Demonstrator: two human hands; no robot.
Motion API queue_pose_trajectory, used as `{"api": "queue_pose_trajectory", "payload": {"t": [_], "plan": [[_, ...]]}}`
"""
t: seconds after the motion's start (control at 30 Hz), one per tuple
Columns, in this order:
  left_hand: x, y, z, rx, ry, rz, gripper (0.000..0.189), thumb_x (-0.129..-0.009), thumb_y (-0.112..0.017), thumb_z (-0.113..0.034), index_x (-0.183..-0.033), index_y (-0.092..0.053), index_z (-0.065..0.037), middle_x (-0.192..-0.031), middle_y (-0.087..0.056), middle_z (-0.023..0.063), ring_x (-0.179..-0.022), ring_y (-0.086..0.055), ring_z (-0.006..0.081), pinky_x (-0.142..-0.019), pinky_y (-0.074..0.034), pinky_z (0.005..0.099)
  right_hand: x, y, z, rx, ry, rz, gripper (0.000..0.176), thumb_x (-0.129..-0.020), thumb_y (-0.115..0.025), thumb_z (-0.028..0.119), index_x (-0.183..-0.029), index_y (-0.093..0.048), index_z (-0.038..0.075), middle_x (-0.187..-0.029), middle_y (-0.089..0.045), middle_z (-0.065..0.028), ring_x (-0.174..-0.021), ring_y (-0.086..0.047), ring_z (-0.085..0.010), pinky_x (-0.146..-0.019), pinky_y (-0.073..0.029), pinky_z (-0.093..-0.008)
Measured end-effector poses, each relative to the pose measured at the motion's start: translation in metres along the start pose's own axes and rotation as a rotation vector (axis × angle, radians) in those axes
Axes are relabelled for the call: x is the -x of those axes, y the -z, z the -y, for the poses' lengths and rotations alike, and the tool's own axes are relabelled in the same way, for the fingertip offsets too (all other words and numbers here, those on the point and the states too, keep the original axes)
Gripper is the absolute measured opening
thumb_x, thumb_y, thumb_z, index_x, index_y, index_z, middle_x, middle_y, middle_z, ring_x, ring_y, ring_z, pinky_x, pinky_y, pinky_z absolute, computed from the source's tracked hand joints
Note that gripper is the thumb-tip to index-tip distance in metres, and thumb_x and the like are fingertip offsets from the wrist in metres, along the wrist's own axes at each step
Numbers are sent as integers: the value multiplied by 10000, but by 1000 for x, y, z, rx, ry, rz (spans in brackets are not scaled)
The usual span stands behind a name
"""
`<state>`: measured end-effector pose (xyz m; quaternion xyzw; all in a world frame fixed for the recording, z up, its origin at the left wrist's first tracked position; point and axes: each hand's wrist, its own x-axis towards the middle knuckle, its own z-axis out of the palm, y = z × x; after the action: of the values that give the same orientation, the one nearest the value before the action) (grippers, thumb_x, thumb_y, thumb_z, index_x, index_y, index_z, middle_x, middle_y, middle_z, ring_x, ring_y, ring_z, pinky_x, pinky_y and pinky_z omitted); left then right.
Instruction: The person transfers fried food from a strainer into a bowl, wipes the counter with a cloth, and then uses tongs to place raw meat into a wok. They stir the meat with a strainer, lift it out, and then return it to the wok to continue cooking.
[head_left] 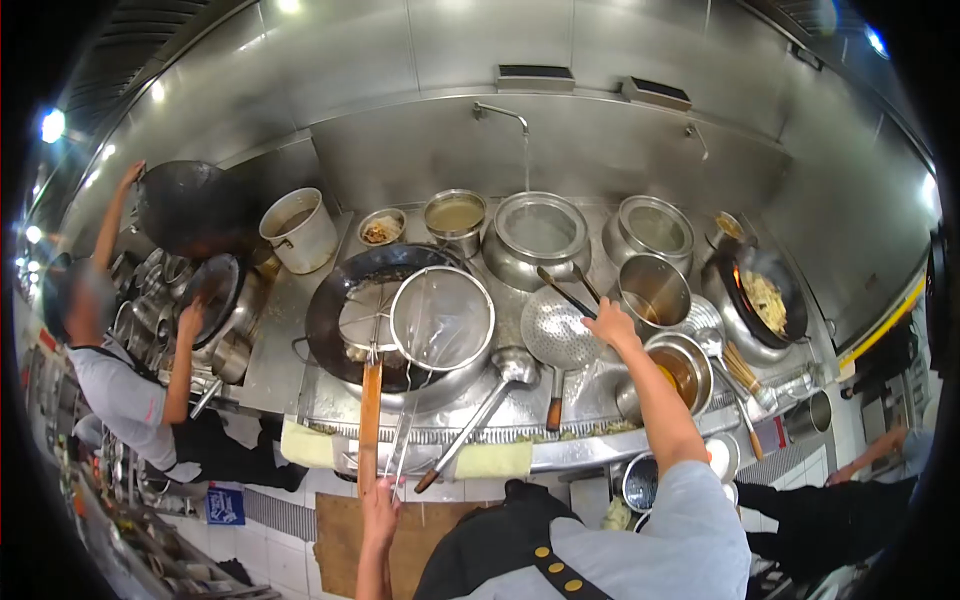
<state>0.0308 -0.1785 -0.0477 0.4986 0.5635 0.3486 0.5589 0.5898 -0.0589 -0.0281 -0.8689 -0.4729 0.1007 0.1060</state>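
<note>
My left hand (380, 510) is closed at the lower ends of two long handles. One is the wooden handle (370, 425) of a wire strainer (372, 318) in the large dark wok (330, 300). The other is the metal handle of a round fine-mesh strainer (443, 318), which overlaps the wok's right side. Stretched forward, my right hand (610, 325) grips dark tongs (568, 295), whose spread tips lie over a perforated ladle (562, 330). Close to this hand stands a steel pot (654, 288) of brownish liquid.
A tap (525, 125) runs into a wide water pot (542, 228). A solid ladle (515, 368) lies on the steel counter. At right, flame shows beside a wok of food (765, 303). A co-worker (125, 390) handles woks at left; another person's arm (870, 455) shows at right.
</note>
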Motion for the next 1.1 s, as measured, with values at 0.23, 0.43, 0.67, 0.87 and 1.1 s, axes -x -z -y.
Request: {"api": "queue_pose_trajectory", "payload": {"t": [0.23,0.43,0.67,0.87,1.1], "plan": [[5,-30,-33,-38,33,-95,503,-1024,-344,-397,-1029,-601,35,-516,-323,-30,-425,-338,89,-412,-320,257,-199,-24,18,-70,-62,-237,676,-792,-683,447,-1244,-478,-12,-1186,-565,-272,-1104,-582,-391,-921,-477,-481],[8,-44,-33,-172,109,-183,419,-974,-433,-448,-790,-564,-94,-596,-485,11,-533,-432,158,-503,-379,334,-273,-39,31,210,82,169,477,-789,-675,353,-1137,-634,29,-1162,-632,-198,-1085,-617,-328,-902,-509,-434],[6,-71,-76,-290,112,-193,414,-991,-377,-380,-745,-542,-92,-568,-452,3,-496,-429,133,-458,-328,309,-287,-12,37,293,85,196,321,-838,-573,237,-1089,-694,78,-1177,-649,-142,-1092,-626,-312,-882,-520,-399],[9,-77,-79,-135,242,-232,420,-977,-395,-382,-730,-534,-72,-550,-442,1,-482,-447,127,-447,-325,306,-302,-44,7,140,99,135,338,-843,-564,304,-1008,-704,44,-1080,-673,-170,-983,-659,-284,-792,-535,-402],[5,-84,-91,-192,273,-241,405,-972,-411,-384,-755,-548,-71,-565,-435,-2,-490,-417,119,-453,-322,291,-299,18,20,-1244,-161,407,479,-903,-533,525,-802,-510,57,-654,-575,-91,-447,-504,-149,-334,-344,-279]]}}
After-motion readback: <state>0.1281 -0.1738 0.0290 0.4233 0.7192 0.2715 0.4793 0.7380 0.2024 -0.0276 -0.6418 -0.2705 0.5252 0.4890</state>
